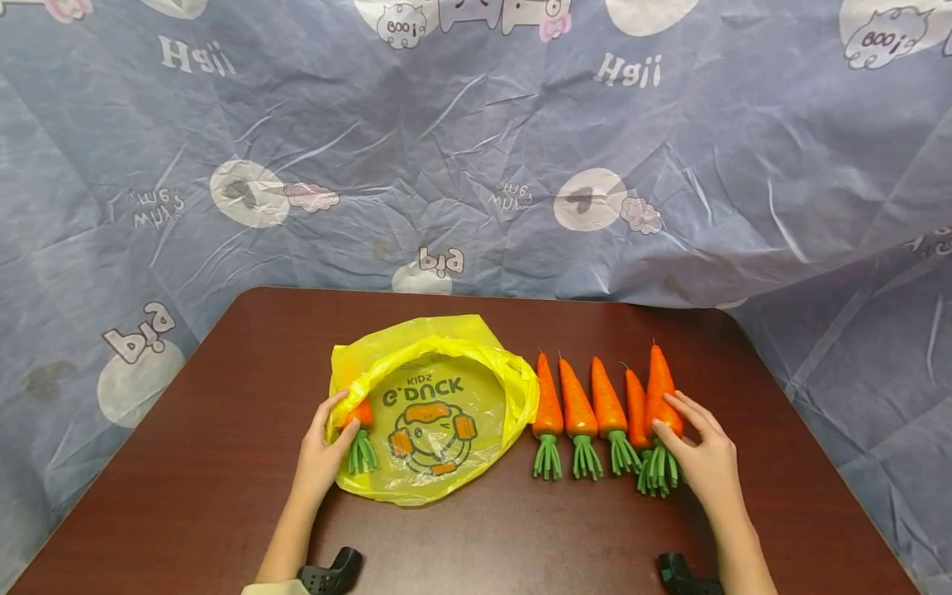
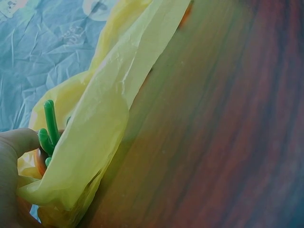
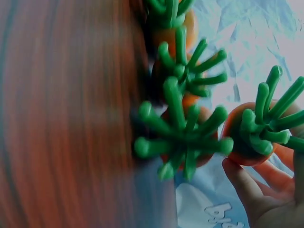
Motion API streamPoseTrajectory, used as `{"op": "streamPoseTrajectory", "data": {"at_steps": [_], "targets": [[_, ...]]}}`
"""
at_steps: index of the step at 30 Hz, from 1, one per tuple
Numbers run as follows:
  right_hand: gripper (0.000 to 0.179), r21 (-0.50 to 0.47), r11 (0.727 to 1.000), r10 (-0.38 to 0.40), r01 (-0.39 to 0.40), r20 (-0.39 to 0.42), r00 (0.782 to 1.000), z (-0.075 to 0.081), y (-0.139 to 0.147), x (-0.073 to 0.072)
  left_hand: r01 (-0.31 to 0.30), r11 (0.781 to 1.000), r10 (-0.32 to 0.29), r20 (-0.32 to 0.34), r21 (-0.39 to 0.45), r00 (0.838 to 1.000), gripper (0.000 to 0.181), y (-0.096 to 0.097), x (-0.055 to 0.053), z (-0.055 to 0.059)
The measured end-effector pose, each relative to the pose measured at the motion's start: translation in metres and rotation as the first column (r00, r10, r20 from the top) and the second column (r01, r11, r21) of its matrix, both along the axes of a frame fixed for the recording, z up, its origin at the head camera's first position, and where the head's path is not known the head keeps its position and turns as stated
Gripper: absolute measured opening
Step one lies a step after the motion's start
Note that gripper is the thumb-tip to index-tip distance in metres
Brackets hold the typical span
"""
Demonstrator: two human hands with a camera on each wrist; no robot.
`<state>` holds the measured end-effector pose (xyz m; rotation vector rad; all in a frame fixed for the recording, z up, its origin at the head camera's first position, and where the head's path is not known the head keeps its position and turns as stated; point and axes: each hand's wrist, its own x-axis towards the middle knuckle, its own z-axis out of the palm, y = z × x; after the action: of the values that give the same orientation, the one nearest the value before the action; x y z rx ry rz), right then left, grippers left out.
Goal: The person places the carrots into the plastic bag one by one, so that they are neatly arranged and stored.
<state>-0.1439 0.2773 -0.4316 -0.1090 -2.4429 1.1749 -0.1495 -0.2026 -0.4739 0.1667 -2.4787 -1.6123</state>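
Observation:
A yellow plastic bag (image 1: 431, 493) with a duck print lies on the table, its mouth spread wide. My left hand (image 1: 321, 450) grips the bag's left rim, the thumb beside a carrot (image 1: 359, 416) that lies inside, green stems toward me. In the left wrist view those stems (image 2: 50, 123) poke up by the thumb, and bag film hides the rest of the carrot. At the right end of a row, my right hand (image 1: 706, 454) holds an orange carrot (image 1: 659, 388) between thumb and fingers. The right wrist view shows this carrot (image 3: 237, 133) raised above its neighbour.
Several more carrots, among them one by the bag (image 1: 547, 405) and one mid-row (image 1: 607, 401), lie side by side with tips pointing away. The brown table (image 1: 476, 554) ends at a printed grey-blue cloth (image 1: 461, 165). Black wrist devices (image 1: 338, 570) sit at both wrists.

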Motion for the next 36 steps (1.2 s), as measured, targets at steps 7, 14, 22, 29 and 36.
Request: {"op": "streamPoseTrajectory", "data": {"at_steps": [7, 14, 22, 29, 36], "targets": [[0.043, 0.011, 0.997, 0.077, -0.077, 0.011, 0.997, 0.009, -0.020, 0.003, 0.001, 1.000, -0.001, 0.004, 0.002, 1.000, 0.049, 0.000, 0.001, 0.000], [0.041, 0.030, 0.988, 0.149, -0.150, 0.029, 0.988, 0.012, -0.038, 0.004, -0.003, 1.000, 0.003, 0.013, 0.017, 1.000, 0.048, 0.000, 0.001, 0.001], [0.041, 0.015, 0.971, 0.238, -0.240, 0.067, 0.969, 0.008, -0.060, 0.009, 0.008, 1.000, -0.008, 0.011, 0.014, 1.000, 0.049, -0.001, 0.000, 0.000], [0.041, 0.015, 0.951, 0.308, -0.309, 0.057, 0.950, 0.007, -0.076, 0.014, 0.007, 1.000, -0.007, 0.000, 0.015, 1.000, 0.048, -0.001, 0.000, -0.001], [0.042, -0.057, 0.927, 0.374, -0.371, 0.074, 0.924, 0.014, -0.088, 0.021, -0.008, 1.000, 0.008, -0.040, -0.008, 0.999, 0.048, 0.001, 0.000, -0.002]]}}
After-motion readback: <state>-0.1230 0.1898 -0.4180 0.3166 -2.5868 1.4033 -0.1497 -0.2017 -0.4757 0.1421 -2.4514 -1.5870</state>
